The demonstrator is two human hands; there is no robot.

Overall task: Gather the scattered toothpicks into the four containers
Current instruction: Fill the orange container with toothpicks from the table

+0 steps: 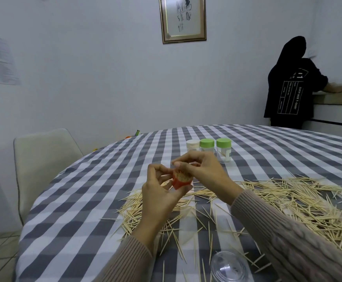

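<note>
A: Where does the table end?

B: The checked tablecloth [96, 180] curves round on the left and drops off just past a pale chair [41, 163]. Bare cloth lies along that left side and beyond the jars at the back.

A: And the hands?

B: Both are raised over the middle of the table. The left hand [160, 192] has its fingers curled round an orange container [181, 180], open at the top and packed with toothpicks standing on end. The right hand [204, 169] reaches over its mouth with thumb and fingertips pinched together; whether there are toothpicks between them I cannot tell.

A: The loose toothpicks?

B: The scattered toothpicks [288, 200] lie under and to the right of the hands, thickest toward the right edge and thin toward the near side.

A: Anything else about?

B: Three jars stand in a row behind the hands: a white-lidded jar [193, 146], then two green-lidded jars [207, 145] [223, 149]. A clear lid [229, 267] lies at the near edge among stray picks. A person in black [288, 82] stands at a counter [335, 106] in the far right corner, well apart, and a framed picture [183, 19] hangs on the wall.
</note>
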